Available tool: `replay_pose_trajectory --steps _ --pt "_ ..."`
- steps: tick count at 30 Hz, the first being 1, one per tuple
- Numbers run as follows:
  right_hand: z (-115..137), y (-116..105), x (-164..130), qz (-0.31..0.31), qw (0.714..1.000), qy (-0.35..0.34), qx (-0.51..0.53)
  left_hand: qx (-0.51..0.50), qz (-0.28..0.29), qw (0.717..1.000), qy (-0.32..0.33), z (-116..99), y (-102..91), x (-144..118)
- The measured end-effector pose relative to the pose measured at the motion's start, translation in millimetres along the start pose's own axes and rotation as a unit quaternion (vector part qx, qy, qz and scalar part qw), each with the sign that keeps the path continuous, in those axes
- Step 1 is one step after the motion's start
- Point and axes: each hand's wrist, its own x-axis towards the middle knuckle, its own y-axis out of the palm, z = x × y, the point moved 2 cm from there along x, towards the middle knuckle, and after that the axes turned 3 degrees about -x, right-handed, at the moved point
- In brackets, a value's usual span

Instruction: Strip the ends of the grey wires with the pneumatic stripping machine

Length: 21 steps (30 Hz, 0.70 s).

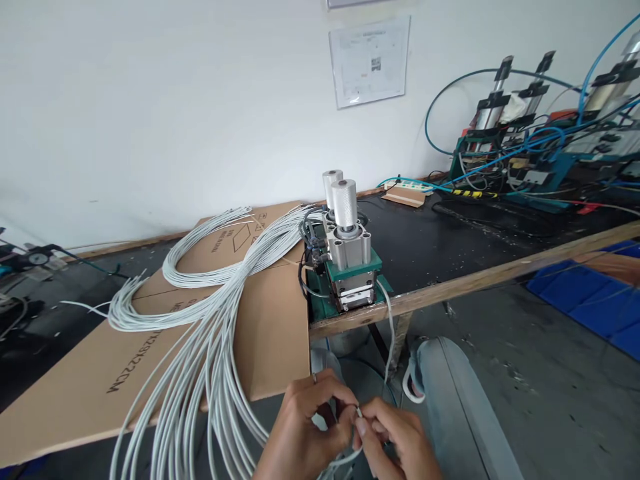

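Hands meet, left hand point(301, 425) and right hand point(397, 435) both pinching the end of one white cable point(359, 413), off the near right corner of the cardboard sheet point(273, 333). It looks light, springy and smooth, probably best gripped close behind the tip. Leftward, a cable bundle point(227, 293) spilling over the cardboard's front edge crowds movement; a leg point(460, 400) bounds the right. Beyond, a pneumatic press point(350, 252) stands at the front edge of the tabletop point(410, 240).

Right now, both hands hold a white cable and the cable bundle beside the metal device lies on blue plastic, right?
Not blue plastic: the head view shows the cable bundle beside the metal device lying on brown cardboard. The left hand and right hand hold a white cable.
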Motion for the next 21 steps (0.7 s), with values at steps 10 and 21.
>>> replay_pose_trajectory --steps 10,21 --pt "5 -6 -1 0.039 0.999 0.023 -0.006 0.052 0.057 0.997 -0.007 -15 2.4 10" --pt "14 4 -3 0.019 0.944 0.171 0.283 -0.285 -0.095 0.931 -0.206 8 29.0 -15"
